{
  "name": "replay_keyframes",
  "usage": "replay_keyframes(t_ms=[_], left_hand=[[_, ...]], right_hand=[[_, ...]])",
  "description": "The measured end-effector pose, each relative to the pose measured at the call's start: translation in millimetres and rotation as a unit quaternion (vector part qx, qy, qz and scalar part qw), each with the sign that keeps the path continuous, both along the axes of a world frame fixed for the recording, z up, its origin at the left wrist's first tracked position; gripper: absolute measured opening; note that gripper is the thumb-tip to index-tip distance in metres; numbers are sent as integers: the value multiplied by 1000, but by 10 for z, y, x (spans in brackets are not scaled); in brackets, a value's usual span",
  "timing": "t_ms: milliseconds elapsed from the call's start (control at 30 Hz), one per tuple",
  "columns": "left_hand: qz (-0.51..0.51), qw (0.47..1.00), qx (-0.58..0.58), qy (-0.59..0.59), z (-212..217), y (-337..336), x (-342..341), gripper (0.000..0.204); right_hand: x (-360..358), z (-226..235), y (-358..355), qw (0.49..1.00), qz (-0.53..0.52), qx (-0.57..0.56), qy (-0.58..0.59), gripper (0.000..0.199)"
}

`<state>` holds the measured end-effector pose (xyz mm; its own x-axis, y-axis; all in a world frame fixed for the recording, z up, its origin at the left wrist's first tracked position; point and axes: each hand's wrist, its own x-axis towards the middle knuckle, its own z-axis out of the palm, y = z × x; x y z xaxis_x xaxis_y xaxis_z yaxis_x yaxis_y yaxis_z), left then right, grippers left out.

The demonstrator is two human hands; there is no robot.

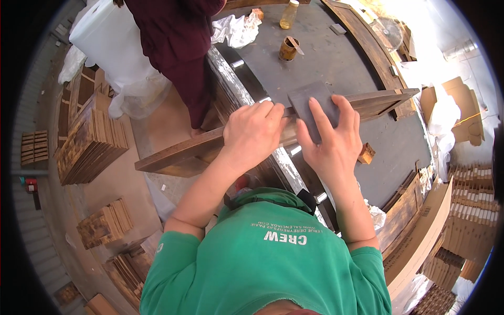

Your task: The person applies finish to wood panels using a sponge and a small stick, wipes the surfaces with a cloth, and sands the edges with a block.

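Note:
A long dark-brown wooden panel (181, 152) with a raised frame lies tilted across the near edge of the workbench (341, 63), its left end sticking out over the floor. My left hand (252, 134) is closed over the panel's top edge near its middle. My right hand (333, 139) presses a dark grey sheet of sandpaper (311, 102) against the same edge, fingers over the sheet and thumb at its near side. The sheet is folded across the edge, and part of it is hidden under my fingers.
On the bench stand a can (287, 51) with a flat stick, a jar of yellow liquid (288, 16), a white cloth (236, 30) and a small brown block (367, 153). A person in maroon (176, 47) stands beyond the bench's left side. Stacked panels (92, 144) fill the left floor.

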<state>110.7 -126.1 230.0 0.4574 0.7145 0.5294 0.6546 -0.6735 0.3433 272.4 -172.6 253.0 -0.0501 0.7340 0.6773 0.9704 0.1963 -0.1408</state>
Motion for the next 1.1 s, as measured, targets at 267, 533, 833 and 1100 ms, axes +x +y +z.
replay_keyframes(t_ms=[267, 533, 833, 1100], left_hand=[[-6, 1000, -5, 3, -12, -119, 1, 21], [-7, 999, -51, -19, 47, -60, 20, 20], [-79, 949, -300, -55, 390, 111, 76, 19], [-99, 885, -455, 23, 592, 425, 164, 16]], right_hand=[[172, 156, 505, 997, 21, 6, 68, 35], [1070, -149, 679, 973, -44, -2, 228, 36], [1109, -276, 601, 991, -49, 22, 123, 38], [1129, -353, 622, 989, -34, 67, 127, 38]])
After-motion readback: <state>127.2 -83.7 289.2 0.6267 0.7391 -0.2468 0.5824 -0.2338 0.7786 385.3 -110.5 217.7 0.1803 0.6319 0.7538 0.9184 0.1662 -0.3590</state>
